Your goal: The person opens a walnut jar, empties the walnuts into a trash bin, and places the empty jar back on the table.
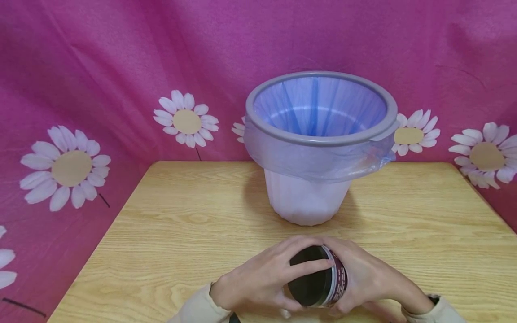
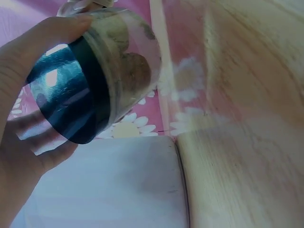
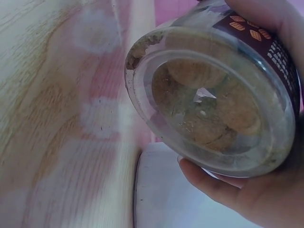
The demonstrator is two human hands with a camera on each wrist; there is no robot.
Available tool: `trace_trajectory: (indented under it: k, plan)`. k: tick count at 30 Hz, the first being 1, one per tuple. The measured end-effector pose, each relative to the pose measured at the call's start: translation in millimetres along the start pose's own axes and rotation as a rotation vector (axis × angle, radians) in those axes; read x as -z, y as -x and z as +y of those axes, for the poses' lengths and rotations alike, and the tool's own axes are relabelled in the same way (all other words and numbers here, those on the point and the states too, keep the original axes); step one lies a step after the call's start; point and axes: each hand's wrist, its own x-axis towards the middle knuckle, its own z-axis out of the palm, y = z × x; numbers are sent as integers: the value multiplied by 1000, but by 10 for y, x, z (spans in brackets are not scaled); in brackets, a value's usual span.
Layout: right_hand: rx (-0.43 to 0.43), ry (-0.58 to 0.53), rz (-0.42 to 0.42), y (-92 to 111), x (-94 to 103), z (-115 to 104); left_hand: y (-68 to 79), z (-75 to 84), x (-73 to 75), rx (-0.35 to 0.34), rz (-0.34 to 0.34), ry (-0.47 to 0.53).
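Observation:
A clear jar with a dark lid is held tilted between both hands, low over the table's near side. My left hand grips the lid, its thumb and fingers spread around the rim. Around the jar's labelled side curls my right hand. Through the clear base in the right wrist view, brown round pieces that look like biscuits show inside. A dark maroon label with small orange biscuit pictures wraps the side. The lid sits on the jar in the left wrist view.
A white bin stands behind the hands, toward the table's back. Its grey ring clamps a translucent blue liner folded over the outside. Beneath is a wood-grain table; a pink daisy-print cloth hangs behind and beside it.

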Motion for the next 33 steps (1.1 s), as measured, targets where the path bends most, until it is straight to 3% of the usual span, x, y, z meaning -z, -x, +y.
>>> trace_trajectory:
  k: [8,13,20,26,33]
  plan:
    - [4,82,13,13,-2,-1,-7,5,12,-25,-34,-22]
    - [12,60,14,9,-3,-1,-2,10,-3,-11,-9,-6]
    - [19,51,11,3,-5,-1,3,4,-7,11,-38,-6]
    - [2,19,-1,-2,-3,1,2,6,-21,29,-26,26]
    - [-11,40,6,12,-6,-1,0,3,-15,6,-15,13]
